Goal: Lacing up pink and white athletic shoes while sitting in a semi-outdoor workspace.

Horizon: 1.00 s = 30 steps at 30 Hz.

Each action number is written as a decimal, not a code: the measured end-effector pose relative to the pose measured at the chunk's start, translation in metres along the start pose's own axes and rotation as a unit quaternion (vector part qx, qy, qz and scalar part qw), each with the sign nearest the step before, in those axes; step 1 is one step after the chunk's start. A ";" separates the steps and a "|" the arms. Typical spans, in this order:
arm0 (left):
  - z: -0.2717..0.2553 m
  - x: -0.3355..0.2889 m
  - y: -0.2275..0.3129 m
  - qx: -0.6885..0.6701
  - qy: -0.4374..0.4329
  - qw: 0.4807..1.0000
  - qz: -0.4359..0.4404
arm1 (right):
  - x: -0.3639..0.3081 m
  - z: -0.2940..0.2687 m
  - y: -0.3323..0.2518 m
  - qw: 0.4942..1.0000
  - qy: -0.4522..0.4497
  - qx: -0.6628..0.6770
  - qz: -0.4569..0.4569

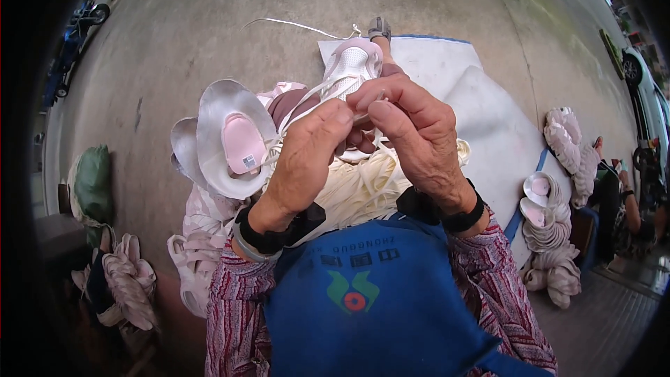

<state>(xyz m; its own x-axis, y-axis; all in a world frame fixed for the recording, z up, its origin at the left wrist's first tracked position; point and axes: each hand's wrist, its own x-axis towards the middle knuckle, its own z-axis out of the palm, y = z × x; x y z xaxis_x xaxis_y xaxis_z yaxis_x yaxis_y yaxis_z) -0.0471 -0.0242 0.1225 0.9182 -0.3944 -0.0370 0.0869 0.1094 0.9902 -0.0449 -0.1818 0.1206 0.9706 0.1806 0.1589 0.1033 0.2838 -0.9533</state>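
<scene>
Now pinching a thin white tip (384, 97) between thumb and finger of the right hand (426, 132), with the left hand (307, 150) curled close by, too hidden to tell its hold. See the pink-and-white shoe top (354, 56) on the far side. May drop the tip, so small to grip. May knot the loose white lace (322, 88) into the cream lace heap (370, 188), so near.

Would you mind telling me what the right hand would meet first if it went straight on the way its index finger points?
Most likely the left hand: the right hand points leftward, toward it, though the depth between the two is unclear in this view.
</scene>
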 end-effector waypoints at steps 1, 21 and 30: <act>0.000 0.002 -0.006 -0.102 0.004 0.994 -0.042 | 0.000 -0.003 -0.002 0.999 -0.024 -0.022 -0.013; -0.218 -0.102 0.029 0.129 0.551 0.789 0.239 | -0.012 -0.213 -0.087 0.876 0.388 -0.255 -0.133; -0.106 0.033 -0.052 0.197 0.209 0.958 0.018 | 0.062 -0.100 0.094 0.842 -0.058 -0.535 0.050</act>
<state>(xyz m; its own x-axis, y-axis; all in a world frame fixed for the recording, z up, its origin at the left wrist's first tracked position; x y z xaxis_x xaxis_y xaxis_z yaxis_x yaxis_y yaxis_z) 0.0201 0.0537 0.0556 0.9995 0.0128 0.0294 -0.0249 -0.2688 0.9629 0.0466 -0.2383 0.0153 0.9648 0.2614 0.0289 0.2187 -0.7367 -0.6399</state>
